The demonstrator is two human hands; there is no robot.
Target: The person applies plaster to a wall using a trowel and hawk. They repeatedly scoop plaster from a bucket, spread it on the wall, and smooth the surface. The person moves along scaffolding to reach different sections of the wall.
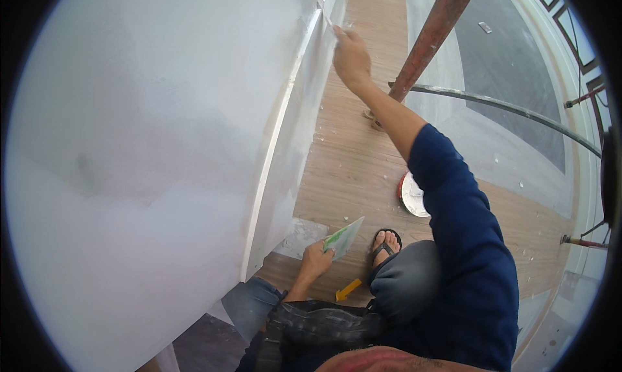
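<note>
My right arm reaches far forward, and my right hand (352, 56) is closed around a thin putty knife (326, 16). Its pale blade meets the far end of the white edge strip (275, 135) on the wall corner. Low and close to my body, my left hand (316, 260) grips a flat pale board (350, 238) with a green patch. That board is held tilted, near my foot. The large white wall (149, 113) fills the left side and has faint grey smudges.
A rusty pole (431, 42) and a curved metal bar (512, 108) stand right of my forearm. A red-rimmed bucket (413, 197) of white material sits partly behind my sleeve. A yellow arrow (348, 290) lies near my sandalled foot (386, 244) on the wood-look floor (346, 155).
</note>
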